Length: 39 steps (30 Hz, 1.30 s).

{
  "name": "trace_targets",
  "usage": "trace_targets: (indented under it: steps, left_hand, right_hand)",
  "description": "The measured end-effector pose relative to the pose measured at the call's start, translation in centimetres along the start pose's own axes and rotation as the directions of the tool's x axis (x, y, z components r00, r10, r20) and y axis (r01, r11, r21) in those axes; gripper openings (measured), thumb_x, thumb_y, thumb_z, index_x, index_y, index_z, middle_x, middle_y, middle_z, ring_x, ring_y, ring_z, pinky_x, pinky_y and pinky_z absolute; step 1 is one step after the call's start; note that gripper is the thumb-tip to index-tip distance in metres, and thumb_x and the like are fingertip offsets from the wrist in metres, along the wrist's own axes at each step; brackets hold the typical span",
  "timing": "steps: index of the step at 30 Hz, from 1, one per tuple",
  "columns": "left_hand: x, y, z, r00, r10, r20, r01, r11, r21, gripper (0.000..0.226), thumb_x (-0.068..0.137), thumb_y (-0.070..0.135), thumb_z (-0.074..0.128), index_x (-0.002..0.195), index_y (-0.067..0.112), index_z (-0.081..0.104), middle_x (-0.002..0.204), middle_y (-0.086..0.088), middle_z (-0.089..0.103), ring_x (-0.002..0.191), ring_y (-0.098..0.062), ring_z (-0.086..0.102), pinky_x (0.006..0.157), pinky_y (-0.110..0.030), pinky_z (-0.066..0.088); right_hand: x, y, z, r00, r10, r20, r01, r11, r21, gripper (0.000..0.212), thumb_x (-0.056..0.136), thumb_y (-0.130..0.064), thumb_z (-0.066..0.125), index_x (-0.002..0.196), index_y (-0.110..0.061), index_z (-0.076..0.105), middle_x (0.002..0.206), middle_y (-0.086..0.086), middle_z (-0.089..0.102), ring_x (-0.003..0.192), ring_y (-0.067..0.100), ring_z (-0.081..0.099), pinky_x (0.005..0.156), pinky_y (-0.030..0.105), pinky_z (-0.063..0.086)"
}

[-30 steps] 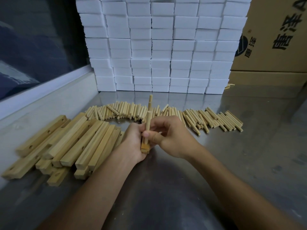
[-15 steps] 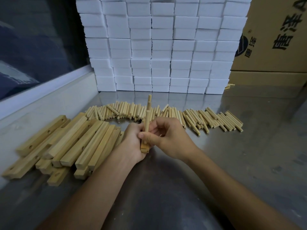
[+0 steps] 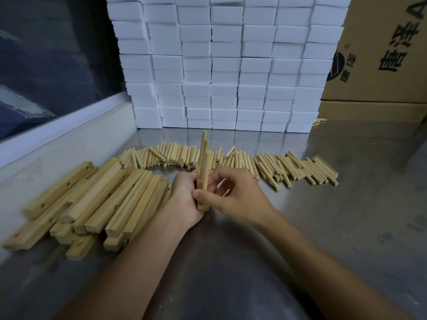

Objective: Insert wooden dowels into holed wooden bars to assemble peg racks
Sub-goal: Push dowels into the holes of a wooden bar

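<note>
My left hand grips a holed wooden bar held on edge above the metal table, its length running away from me. Several dowels stand up out of the bar in a line. My right hand pinches the nearest dowel low on its shaft between thumb and forefinger, the other fingers curled. A pile of loose holed bars lies to the left. A long row of loose dowels lies across the table behind my hands.
A wall of stacked white foam blocks stands at the back of the steel table. A brown cardboard box stands at the back right. A raised white ledge and dark window run along the left.
My right hand's fingers have loosened and spread slightly around the nearest dowel, with the thumb lower on it. The bar and my left hand have hardly moved.
</note>
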State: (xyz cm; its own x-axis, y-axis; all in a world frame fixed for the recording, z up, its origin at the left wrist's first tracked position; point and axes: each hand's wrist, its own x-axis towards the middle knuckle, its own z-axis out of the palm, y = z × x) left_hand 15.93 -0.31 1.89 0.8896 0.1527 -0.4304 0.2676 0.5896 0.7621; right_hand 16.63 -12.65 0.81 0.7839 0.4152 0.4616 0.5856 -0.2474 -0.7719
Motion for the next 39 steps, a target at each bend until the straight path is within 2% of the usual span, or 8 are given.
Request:
trace_targets:
  steps: [5, 9, 14, 20, 23, 30, 33, 39]
  left_hand:
    - [0.1, 0.2, 0.1, 0.999, 0.005, -0.031, -0.008, 0.997, -0.074, 0.038, 0.104, 0.028, 0.040, 0.091, 0.003, 0.064, 0.071, -0.008, 0.058, 0.062, -0.024, 0.062, 0.076, -0.041, 0.058]
    - [0.2, 0.4, 0.0, 0.999, -0.032, -0.023, 0.027, 0.983, -0.181, 0.036, 0.104, 0.029, 0.037, 0.086, 0.004, 0.055, 0.084, -0.011, 0.054, 0.083, -0.030, 0.061, 0.065, -0.048, 0.059]
    - [0.7, 0.4, -0.1, 1.000, -0.010, -0.015, 0.006, 0.978, -0.210, 0.036, 0.106, 0.027, 0.034, 0.083, 0.004, 0.051, 0.079, -0.012, 0.052, 0.076, -0.030, 0.057, 0.076, -0.048, 0.055]
    - [1.7, 0.3, -0.3, 0.995, 0.095, -0.010, -0.094, 0.972, -0.216, 0.042, 0.109, 0.022, 0.028, 0.141, -0.001, 0.041, 0.126, -0.021, 0.060, 0.100, -0.029, 0.065, 0.080, -0.046, 0.056]
    - [1.6, 0.2, -0.2, 0.992, 0.129, 0.012, -0.124, 0.969, -0.214, 0.040, 0.109, 0.018, 0.028, 0.142, -0.003, 0.038, 0.121, -0.021, 0.060, 0.100, -0.028, 0.065, 0.073, -0.040, 0.054]
    - [1.7, -0.2, -0.1, 0.987, 0.156, 0.050, -0.147, 0.978, -0.148, 0.035, 0.106, 0.011, 0.036, 0.139, 0.003, 0.045, 0.135, -0.022, 0.056, 0.127, -0.031, 0.055, 0.111, -0.047, 0.041]
    - [1.8, -0.5, -0.1, 0.987, 0.153, 0.057, -0.150, 0.987, -0.054, 0.032, 0.104, 0.010, 0.042, 0.133, 0.002, 0.052, 0.134, -0.021, 0.058, 0.126, -0.033, 0.055, 0.108, -0.046, 0.044]
    - [2.2, 0.0, -0.4, 0.956, 0.293, 0.012, -0.292, 0.947, 0.136, 0.014, 0.099, 0.005, 0.051, 0.110, 0.009, 0.060, 0.099, -0.016, 0.067, 0.084, -0.028, 0.070, 0.075, -0.039, 0.059]
  right_hand:
    - [-0.1, 0.1, 0.0, 0.997, 0.036, 0.063, -0.030, 0.996, -0.088, 0.020, 0.077, -0.042, 0.081, 0.086, -0.026, 0.071, 0.077, -0.003, 0.068, 0.068, 0.011, 0.064, 0.067, 0.036, 0.057]
    - [-0.2, 0.2, -0.3, 0.991, 0.046, 0.123, -0.025, 0.986, -0.165, 0.018, 0.077, -0.043, 0.078, 0.086, -0.034, 0.066, 0.077, -0.008, 0.066, 0.070, 0.007, 0.063, 0.066, 0.030, 0.057]
    - [-0.2, 0.5, -0.4, 0.996, 0.029, 0.084, -0.009, 0.973, -0.230, 0.013, 0.079, -0.032, 0.074, 0.088, -0.026, 0.067, 0.074, -0.007, 0.065, 0.068, 0.006, 0.061, 0.060, 0.017, 0.050]
    - [0.1, 1.5, -1.2, 0.994, 0.059, -0.089, -0.084, 0.947, -0.310, 0.012, 0.080, -0.028, 0.071, 0.080, -0.035, 0.061, 0.071, -0.014, 0.064, 0.069, 0.005, 0.061, 0.057, 0.015, 0.049]
    - [0.1, 2.2, -1.4, 0.984, 0.087, -0.155, -0.128, 0.951, -0.281, 0.009, 0.084, -0.029, 0.075, 0.086, -0.025, 0.068, 0.075, -0.012, 0.066, 0.072, 0.002, 0.062, 0.060, 0.013, 0.050]
    - [1.2, 3.2, -2.3, 0.958, 0.132, -0.253, -0.192, 0.954, -0.230, 0.009, 0.087, -0.023, 0.075, 0.093, -0.017, 0.073, 0.075, -0.009, 0.069, 0.070, 0.004, 0.065, 0.067, 0.019, 0.054]
    - [2.2, 3.6, -3.0, 0.953, 0.136, -0.272, -0.199, 0.956, -0.218, 0.004, 0.088, -0.019, 0.073, 0.089, -0.016, 0.074, 0.071, -0.010, 0.070, 0.066, 0.002, 0.067, 0.066, 0.020, 0.055]
    - [6.4, 6.1, -4.4, 0.927, 0.195, -0.320, -0.279, 0.929, -0.242, 0.015, 0.088, -0.023, 0.073, 0.100, -0.014, 0.074, 0.077, -0.011, 0.066, 0.069, -0.003, 0.060, 0.063, 0.014, 0.045]
